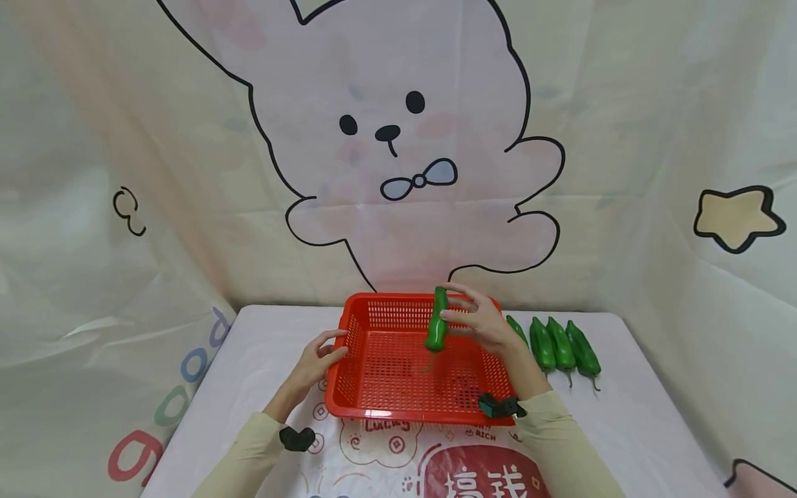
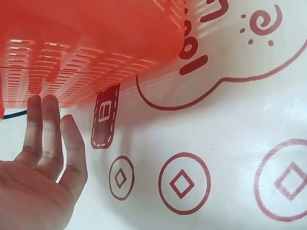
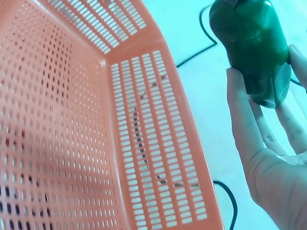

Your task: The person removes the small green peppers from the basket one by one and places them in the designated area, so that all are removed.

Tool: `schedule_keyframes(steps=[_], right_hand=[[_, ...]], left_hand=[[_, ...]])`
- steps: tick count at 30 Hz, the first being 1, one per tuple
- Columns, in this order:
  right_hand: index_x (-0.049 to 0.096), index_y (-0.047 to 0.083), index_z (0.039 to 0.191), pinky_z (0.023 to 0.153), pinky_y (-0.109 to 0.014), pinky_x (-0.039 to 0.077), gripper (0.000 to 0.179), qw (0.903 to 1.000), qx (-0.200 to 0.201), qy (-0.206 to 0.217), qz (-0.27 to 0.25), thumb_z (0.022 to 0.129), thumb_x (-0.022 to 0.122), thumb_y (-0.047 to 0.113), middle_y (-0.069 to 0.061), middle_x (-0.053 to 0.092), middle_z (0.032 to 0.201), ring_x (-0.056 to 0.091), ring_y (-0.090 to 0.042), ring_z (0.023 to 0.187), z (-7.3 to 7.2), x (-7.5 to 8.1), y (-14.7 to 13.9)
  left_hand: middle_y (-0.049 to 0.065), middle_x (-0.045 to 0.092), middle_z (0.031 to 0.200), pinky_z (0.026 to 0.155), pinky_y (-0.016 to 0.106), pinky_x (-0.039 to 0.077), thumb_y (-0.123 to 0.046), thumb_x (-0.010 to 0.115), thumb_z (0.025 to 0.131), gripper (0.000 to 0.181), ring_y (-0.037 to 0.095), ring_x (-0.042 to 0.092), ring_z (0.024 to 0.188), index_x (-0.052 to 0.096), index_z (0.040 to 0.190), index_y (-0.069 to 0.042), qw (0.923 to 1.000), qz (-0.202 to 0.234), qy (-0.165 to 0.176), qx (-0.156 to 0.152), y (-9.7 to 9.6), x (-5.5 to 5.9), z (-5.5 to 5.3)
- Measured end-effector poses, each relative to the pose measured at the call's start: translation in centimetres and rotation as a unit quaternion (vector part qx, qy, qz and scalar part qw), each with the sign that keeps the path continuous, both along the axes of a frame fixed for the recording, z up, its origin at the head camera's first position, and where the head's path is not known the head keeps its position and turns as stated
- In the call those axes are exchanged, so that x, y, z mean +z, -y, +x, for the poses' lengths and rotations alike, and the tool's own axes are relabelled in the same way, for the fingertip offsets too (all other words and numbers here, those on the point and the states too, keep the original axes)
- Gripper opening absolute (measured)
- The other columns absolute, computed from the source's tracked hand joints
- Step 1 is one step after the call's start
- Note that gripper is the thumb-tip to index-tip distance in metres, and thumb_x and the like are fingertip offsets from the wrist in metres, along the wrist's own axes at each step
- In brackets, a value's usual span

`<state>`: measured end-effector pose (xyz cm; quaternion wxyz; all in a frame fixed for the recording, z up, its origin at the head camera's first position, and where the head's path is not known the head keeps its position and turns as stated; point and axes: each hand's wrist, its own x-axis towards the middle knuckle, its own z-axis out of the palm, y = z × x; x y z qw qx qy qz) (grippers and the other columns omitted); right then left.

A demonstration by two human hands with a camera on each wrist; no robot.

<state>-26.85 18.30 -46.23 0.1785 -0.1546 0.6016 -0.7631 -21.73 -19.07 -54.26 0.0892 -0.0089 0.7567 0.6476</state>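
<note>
A red plastic basket (image 1: 398, 418) with slotted walls sits in the middle of the table. At its left side is my left hand (image 1: 314, 361), thumb and a finger over the rim; in the left wrist view three fairly straight fingers (image 2: 51, 139) meet the outer wall. My right hand (image 1: 482, 319) holds a green chili pepper (image 1: 437, 321) above the basket's far right part, its stem end hanging down. The right wrist view shows the pepper (image 3: 254, 48) between thumb and fingertips, close past the basket's wall (image 3: 153, 139).
Several more green peppers (image 1: 563, 346) lie in a row on the table, right of the basket; one is partly hidden behind my right forearm. A white cover with red print (image 1: 486, 474) lies under the basket. A patterned cloth (image 1: 398, 235) hangs behind the table.
</note>
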Motion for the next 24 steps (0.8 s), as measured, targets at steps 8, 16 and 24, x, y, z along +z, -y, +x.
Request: schedule_keyframes(steps=[8,16,24], right_hand=[[0.037,0.006,0.155,0.084,-0.051,0.058,0.065,0.9997,-0.012,-0.018,0.013,0.097,0.065,-0.003,-0.026,0.046,0.143,0.066,-0.032,0.108,1.1,-0.2,-3.1],[0.034,0.003,0.156,0.081,-0.044,0.060,0.065,0.9973,-0.056,-0.032,0.035,0.099,0.063,-0.002,-0.026,0.045,0.141,0.066,-0.026,0.106,2.4,0.0,-6.4],[0.038,0.005,0.155,0.085,-0.043,0.058,0.062,0.9904,-0.094,-0.057,0.084,0.099,0.065,0.003,-0.016,0.052,0.140,0.066,-0.023,0.112,3.3,-0.6,-9.6]], left_hand=[[0.017,0.062,0.118,0.071,0.045,0.062,-0.017,0.068,0.099,0.045,0.044,0.063,0.101,0.055,0.142,-0.013,0.9996,-0.021,-0.008,0.016,-0.3,0.2,0.2],[0.018,0.062,0.119,0.073,0.044,0.061,-0.016,0.071,0.098,0.045,0.041,0.064,0.103,0.058,0.140,-0.014,0.9997,-0.017,-0.015,0.011,-0.3,0.3,0.1],[0.018,0.061,0.116,0.073,0.044,0.061,-0.015,0.070,0.098,0.044,0.042,0.063,0.102,0.057,0.141,-0.013,0.9996,-0.020,-0.014,0.014,-0.4,0.4,0.3]])
